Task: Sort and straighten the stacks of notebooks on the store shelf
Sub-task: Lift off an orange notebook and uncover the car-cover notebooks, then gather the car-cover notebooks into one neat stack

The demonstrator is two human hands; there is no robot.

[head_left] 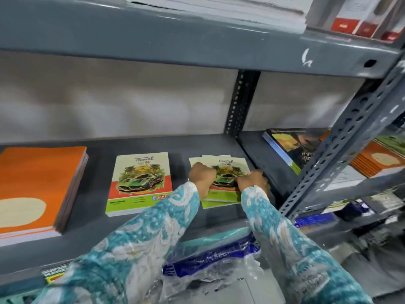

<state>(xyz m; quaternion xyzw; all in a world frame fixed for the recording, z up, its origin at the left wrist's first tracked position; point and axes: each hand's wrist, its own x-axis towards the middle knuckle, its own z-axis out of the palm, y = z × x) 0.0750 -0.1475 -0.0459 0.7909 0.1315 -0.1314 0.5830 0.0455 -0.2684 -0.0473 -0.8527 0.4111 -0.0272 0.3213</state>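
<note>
Under both hands, left hand (202, 174) and right hand (252, 179) grasping its sides, the small car-cover stack (221, 194) on the shelf (96, 216) lies fanned and unfinished, while the car-cover pile (140, 183) and orange stack (37, 185) to their left look squared already.

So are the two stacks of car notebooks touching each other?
Apart. The head view shows bare grey shelf between the neat left stack and the fanned right stack under both hands.
</note>
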